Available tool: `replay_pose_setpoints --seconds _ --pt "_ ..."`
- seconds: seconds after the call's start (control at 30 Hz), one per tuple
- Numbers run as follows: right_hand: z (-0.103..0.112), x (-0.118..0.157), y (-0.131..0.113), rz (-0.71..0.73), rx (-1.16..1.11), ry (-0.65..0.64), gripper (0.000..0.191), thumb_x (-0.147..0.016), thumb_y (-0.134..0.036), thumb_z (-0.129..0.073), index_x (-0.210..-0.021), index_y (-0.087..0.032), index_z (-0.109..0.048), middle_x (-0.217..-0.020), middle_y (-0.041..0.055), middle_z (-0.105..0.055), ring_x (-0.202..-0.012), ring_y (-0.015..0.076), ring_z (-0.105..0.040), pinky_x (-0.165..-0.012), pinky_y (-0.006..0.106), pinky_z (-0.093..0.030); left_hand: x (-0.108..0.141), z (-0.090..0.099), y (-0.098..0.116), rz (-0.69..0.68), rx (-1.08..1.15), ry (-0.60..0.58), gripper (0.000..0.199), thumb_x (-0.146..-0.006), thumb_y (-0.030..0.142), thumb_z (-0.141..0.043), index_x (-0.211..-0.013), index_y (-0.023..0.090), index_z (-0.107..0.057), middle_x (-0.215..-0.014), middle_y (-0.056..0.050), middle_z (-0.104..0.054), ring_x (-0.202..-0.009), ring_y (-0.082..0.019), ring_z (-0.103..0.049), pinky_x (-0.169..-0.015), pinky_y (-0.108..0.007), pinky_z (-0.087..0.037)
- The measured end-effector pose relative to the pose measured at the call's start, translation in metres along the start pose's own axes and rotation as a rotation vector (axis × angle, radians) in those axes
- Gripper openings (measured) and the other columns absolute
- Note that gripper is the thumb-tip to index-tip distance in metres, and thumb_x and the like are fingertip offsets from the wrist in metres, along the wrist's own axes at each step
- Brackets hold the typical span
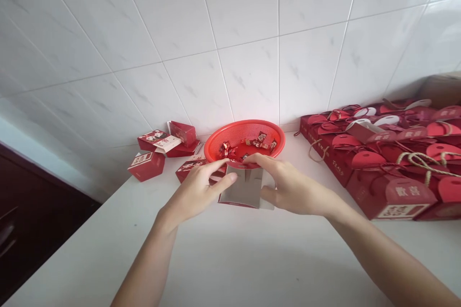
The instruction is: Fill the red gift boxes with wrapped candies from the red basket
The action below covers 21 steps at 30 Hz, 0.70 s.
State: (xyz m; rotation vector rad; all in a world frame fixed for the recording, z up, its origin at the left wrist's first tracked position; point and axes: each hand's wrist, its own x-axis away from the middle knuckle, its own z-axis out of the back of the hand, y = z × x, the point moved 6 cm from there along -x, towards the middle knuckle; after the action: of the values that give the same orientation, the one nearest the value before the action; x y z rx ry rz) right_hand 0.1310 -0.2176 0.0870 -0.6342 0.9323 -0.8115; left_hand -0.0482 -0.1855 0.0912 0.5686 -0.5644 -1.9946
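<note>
Gift box (240,188) before basket (245,130) of sweets (225,148)

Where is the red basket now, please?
In the head view, the red basket sits on the white counter against the tiled wall, just beyond the left hand and right hand.

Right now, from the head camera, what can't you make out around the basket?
- Small items in the red plastic basket: too small to identify, head view.
- Carton between the hands: left hand and right hand hide its top, head view.
- Red gift boxes: cut off by the right edge, head view.
</note>
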Motion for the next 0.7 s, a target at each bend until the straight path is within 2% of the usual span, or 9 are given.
replay_pose_setpoints --seconds 0.1,0.2,0.27,0.33,0.37,0.47,0.57,0.63,0.7 --pt "0.009 -0.001 -0.003 0.037 -0.048 -0.023 0.053 -0.065 -0.007 -0.051 -0.112 -0.027 -0.066 -0.095 -0.0008 -0.070 -0.069 0.0148 -0.061 -0.053 0.023 -0.046 0.002 0.009 -0.004 0.016 -0.012 0.103 0.049 -0.091 0.048 -0.055 -0.137 0.031 -0.056 -0.107 -0.003 -0.071 -0.103 -0.027 -0.066 -0.082 -0.034 -0.052" --pt "0.019 -0.004 0.000 0.018 -0.067 -0.093 0.046 -0.068 -0.007 -0.051 -0.106 -0.027 -0.067 -0.103 -0.0004 -0.069 -0.074 0.0155 -0.062 -0.053 0.022 -0.046 0.003 0.018 -0.007 0.008 -0.033 0.154 0.034 -0.091 0.040 -0.052 -0.122 0.033 -0.062 -0.094 0.000 -0.070 -0.093 -0.024 -0.065 -0.081 -0.034 -0.051" --pt "0.021 -0.006 0.003 0.003 -0.072 -0.203 0.038 -0.071 -0.006 -0.049 -0.097 -0.026 -0.069 -0.103 -0.0004 -0.069 -0.083 0.0176 -0.063 -0.058 0.024 -0.049 0.002 0.017 -0.008 -0.014 -0.043 0.091 0.023 -0.092 0.037 -0.049 -0.100 0.029 -0.069 -0.084 0.000 -0.068 -0.083 -0.022 -0.063 -0.077 -0.034 -0.050" --pt "0.021 -0.006 0.006 -0.002 -0.063 -0.317 0.035 -0.073 -0.006 -0.048 -0.090 -0.026 -0.072 -0.103 -0.0001 -0.070 -0.093 0.0200 -0.065 -0.065 0.028 -0.052 0.001 0.011 -0.007 -0.059 -0.025 -0.028 0.027 -0.092 0.036 -0.046 -0.082 0.026 -0.070 -0.080 0.000 -0.067 -0.079 -0.021 -0.061 -0.074 -0.032 -0.049" --pt "0.022 -0.005 0.006 -0.001 -0.055 -0.352 0.036 -0.074 -0.006 -0.049 -0.090 -0.026 -0.074 -0.105 0.0000 -0.070 -0.099 0.0210 -0.065 -0.070 0.030 -0.053 0.001 0.009 -0.006 -0.080 -0.005 -0.076 0.029 -0.092 0.036 -0.046 -0.080 0.026 -0.071 -0.082 -0.001 -0.068 -0.080 -0.021 -0.062 -0.073 -0.032 -0.050" --pt "0.028 -0.003 0.004 -0.002 -0.074 -0.348 0.041 -0.072 -0.010 -0.058 -0.103 -0.029 -0.076 -0.115 -0.0004 -0.071 -0.108 0.0235 -0.066 -0.080 0.035 -0.056 0.004 0.004 -0.005 -0.086 0.030 -0.114 0.030 -0.092 0.037 -0.047 -0.097 0.028 -0.076 -0.095 -0.001 -0.073 -0.091 -0.023 -0.065 -0.074 -0.030 -0.051" --pt "0.032 0.000 0.006 -0.038 -0.106 -0.300 0.055 -0.065 -0.012 -0.073 -0.116 -0.033 -0.073 -0.117 0.0006 -0.073 -0.097 0.0232 -0.071 -0.072 0.031 -0.058 0.010 -0.004 -0.007 -0.021 -0.004 -0.146 0.035 -0.091 0.041 -0.052 -0.119 0.030 -0.072 -0.098 -0.002 -0.074 -0.093 -0.024 -0.067 -0.071 -0.029 -0.052" --pt "0.031 0.002 0.012 -0.052 -0.085 -0.290 0.063 -0.061 -0.012 -0.079 -0.121 -0.034 -0.072 -0.115 0.0018 -0.074 -0.090 0.0222 -0.072 -0.067 0.028 -0.057 0.013 -0.011 -0.008 0.019 -0.025 -0.204 0.046 -0.087 0.047 -0.061 -0.129 0.030 -0.066 -0.100 -0.003 -0.075 -0.091 -0.025 -0.068 -0.071 -0.029 -0.053" --pt "0.027 0.001 0.022 -0.054 -0.060 -0.301 0.069 -0.060 -0.012 -0.081 -0.125 -0.034 -0.070 -0.119 0.0032 -0.072 -0.096 0.0240 -0.072 -0.071 0.029 -0.058 0.014 -0.019 -0.008 0.037 -0.045 -0.265 0.064 -0.079 0.054 -0.070 -0.137 0.030 -0.060 -0.107 -0.005 -0.074 -0.094 -0.027 -0.069 -0.075 -0.030 -0.052"
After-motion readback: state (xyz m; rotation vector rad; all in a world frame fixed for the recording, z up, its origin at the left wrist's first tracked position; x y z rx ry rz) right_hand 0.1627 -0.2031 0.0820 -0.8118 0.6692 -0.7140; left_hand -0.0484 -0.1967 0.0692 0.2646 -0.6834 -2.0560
